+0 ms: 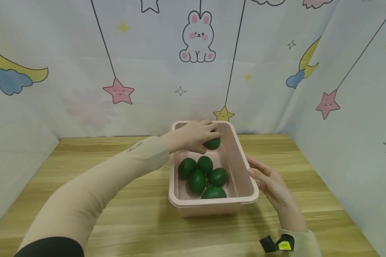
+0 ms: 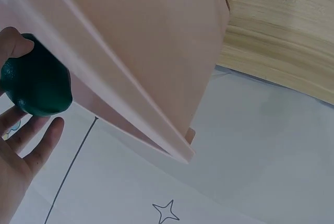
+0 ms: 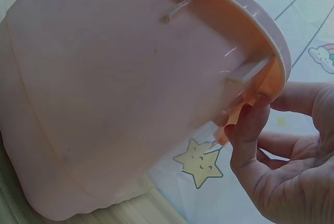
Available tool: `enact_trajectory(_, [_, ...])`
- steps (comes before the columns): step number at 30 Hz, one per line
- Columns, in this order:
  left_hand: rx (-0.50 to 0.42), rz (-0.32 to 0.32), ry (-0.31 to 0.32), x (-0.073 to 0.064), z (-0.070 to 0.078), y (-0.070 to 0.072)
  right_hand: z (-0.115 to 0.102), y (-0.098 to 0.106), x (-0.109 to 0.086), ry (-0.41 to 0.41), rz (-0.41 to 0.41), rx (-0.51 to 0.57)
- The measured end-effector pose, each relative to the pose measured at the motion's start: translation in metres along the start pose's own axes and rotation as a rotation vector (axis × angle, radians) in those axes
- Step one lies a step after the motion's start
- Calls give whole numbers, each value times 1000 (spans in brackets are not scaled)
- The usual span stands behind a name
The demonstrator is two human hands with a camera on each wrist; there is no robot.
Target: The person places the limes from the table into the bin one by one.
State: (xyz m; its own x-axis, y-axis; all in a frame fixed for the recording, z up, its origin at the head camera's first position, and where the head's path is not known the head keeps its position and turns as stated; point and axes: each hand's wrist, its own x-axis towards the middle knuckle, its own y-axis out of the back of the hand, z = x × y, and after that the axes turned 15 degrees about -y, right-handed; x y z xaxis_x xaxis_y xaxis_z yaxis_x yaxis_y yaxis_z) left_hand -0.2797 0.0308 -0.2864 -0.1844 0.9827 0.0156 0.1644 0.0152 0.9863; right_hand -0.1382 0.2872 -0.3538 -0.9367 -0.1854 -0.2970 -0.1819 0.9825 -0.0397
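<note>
A light pink plastic bin (image 1: 209,203) stands on the table, with several dark green avocados (image 1: 197,182) lying in its near half. Over the far part of the bin, my left hand (image 1: 194,136) grips another avocado (image 1: 213,144). In the left wrist view this avocado (image 2: 37,80) sits between thumb and fingers, beside the bin's rim. My right hand (image 1: 273,187) holds the bin's right rim near its front corner. The right wrist view shows the fingers (image 3: 250,130) of that hand curled at the rim's underside, against the pink outer wall (image 3: 104,88).
The wooden table (image 1: 132,214) extends on both sides of the bin. Behind it hangs a white cloth (image 1: 161,71) printed with a rabbit, stars and moons, and more cloth (image 1: 357,150) borders the right side. A black strap (image 1: 276,244) is around the right wrist.
</note>
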Motion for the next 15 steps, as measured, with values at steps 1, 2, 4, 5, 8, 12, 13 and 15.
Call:
enact_trajectory(1, [9,-4,-6,1,0,0,0,0,0,2,-1,-2])
enact_trajectory(2, [16,-9,-11,2,0,0,0,0,0,4,-2,-3])
enact_trajectory(4, [19,-14,-13,5,1,0,1,1,0,7,-4,-3])
enact_trajectory(5, [14,-17,-10,6,1,0,1,1,0,8,-4,-2])
enact_trajectory(8, [-17,-20,3,8,2,-1,2,1,0,11,-6,-1])
enact_trajectory(12, [-21,-8,3,9,2,-1,2,1,1,10,-6,-3])
enact_trajectory(13, [-13,-4,1,9,2,-1,2,2,1,11,-6,-3])
enact_trajectory(15, [7,3,-6,9,2,-1,1,2,1,13,-5,-3])
